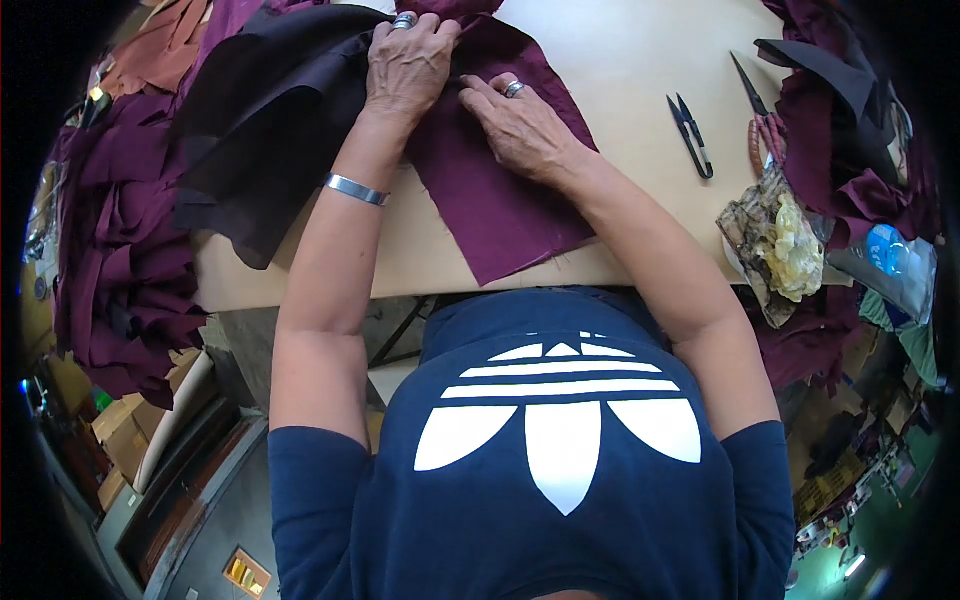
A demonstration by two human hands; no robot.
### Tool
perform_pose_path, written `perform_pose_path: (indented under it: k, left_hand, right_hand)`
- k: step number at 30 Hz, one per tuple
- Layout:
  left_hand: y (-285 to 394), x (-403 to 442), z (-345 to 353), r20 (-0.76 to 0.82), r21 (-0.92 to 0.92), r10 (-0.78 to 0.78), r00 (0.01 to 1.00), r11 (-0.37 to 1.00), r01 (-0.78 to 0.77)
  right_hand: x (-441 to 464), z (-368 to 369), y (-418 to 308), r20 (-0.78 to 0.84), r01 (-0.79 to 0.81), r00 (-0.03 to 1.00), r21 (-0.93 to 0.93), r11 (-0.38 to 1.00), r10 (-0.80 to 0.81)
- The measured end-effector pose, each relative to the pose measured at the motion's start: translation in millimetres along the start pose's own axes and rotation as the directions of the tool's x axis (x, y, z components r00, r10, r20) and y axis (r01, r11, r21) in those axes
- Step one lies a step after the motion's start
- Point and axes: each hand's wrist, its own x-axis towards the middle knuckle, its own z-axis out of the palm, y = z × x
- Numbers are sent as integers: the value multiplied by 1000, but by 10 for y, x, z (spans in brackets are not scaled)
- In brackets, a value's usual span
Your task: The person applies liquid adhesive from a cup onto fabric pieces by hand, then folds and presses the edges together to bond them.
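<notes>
Maroon fabric [500,200] lies over the table's front edge area, with a raw edge along its lower side. Dark, sheer-looking cloth [290,120] spreads to its left and overlaps it. At the far end, my left hand [412,65] is closed with its fingers curled down on the cloth where the two meet. To the right and a little nearer, my right hand [520,125] rests on the maroon fabric, its thumb and fingers drawn together at a fold. The exact grip of the fingertips is partly hidden.
Thread snips [690,138] and red-handled scissors [765,130] lie on the tabletop [640,50] at right. Near them are a crumpled yellowish wrapper [785,245] and a clear plastic bag [890,265]. Maroon cloth piles [125,240] hang at the left; more cloth [830,130] lies at the right.
</notes>
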Motion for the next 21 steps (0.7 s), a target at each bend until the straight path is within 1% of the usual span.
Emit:
perform_pose_path:
  k: [2, 4, 5, 6, 7, 9, 10, 13, 15, 18, 20, 21]
  left_hand:
    - [40, -10, -40, 52, -61, -58, 997, 996, 61]
    - [101, -60, -61, -1, -106, -92, 996, 990, 91]
    - [132, -82, -97, -28, -127, -108, 994, 986, 103]
    - [163, -94, -206, 65, -148, -128, 990, 980, 137]
    - [172, -103, -199, 48, -144, -133, 990, 980, 138]
    - [189, -175, -152, 16, -139, -144, 989, 980, 144]
    - [186, -200, -128, 67, -125, -166, 984, 977, 173]
    - [162, -248, 20, -22, -186, -172, 985, 969, 165]
    - [148, -257, 38, 5, -213, -166, 986, 963, 163]
    - [101, -300, 82, 44, -313, -172, 984, 933, 177]
    - [84, -331, 46, 91, -400, -199, 976, 890, 219]
    - [74, -338, 39, 111, -393, -193, 975, 892, 222]
  right_hand:
    - [31, -10, -14, 3, -16, 1000, -36, 999, 16]
    - [66, -7, -44, 9, -42, 999, -93, 995, 43]
    - [65, -4, -42, 33, -26, 999, -108, 994, 30]
    - [58, 5, -20, 58, -9, 998, -123, 992, 16]
    - [46, 5, -4, 85, 9, 996, -138, 990, 2]
    - [-29, -26, -27, -9, 39, 999, -92, 995, -40]
    - [-91, -59, -47, -53, 57, 997, -71, 996, -61]
    - [-390, -236, -169, -20, 153, 988, -63, 986, -155]
    - [-673, -426, -291, 54, 135, 989, -15, 991, -135]
    - [-1027, -732, -513, 165, 63, 983, 118, 991, -82]
    - [-1140, -786, -504, 168, 57, 982, 144, 988, -81]
    - [-1162, -789, -505, 167, 52, 983, 158, 986, -79]
